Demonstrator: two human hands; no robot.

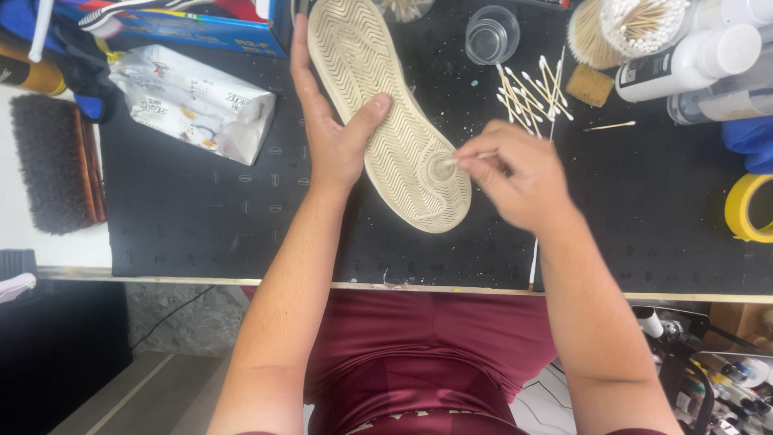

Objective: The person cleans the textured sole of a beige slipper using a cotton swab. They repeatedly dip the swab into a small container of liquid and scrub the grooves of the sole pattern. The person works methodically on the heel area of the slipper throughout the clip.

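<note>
A shoe lies sole-up [386, 105] on a black speckled mat [201, 209]; the sole is cream with a zigzag tread. My left hand [334, 129] grips the shoe's left edge, thumb pressed across the tread. My right hand [519, 173] pinches a cotton swab [471, 157] whose tip touches a round mark near the heel end of the sole.
Loose cotton swabs [531, 89] lie on the mat beside a small cork block [589, 84]. Behind them stand a swab container [636, 24], white bottles [684, 60] and a clear cup [491, 34]. A yellow tape roll [745, 208] sits right; a crumpled bag [193, 101] and a brush [56, 165] sit left.
</note>
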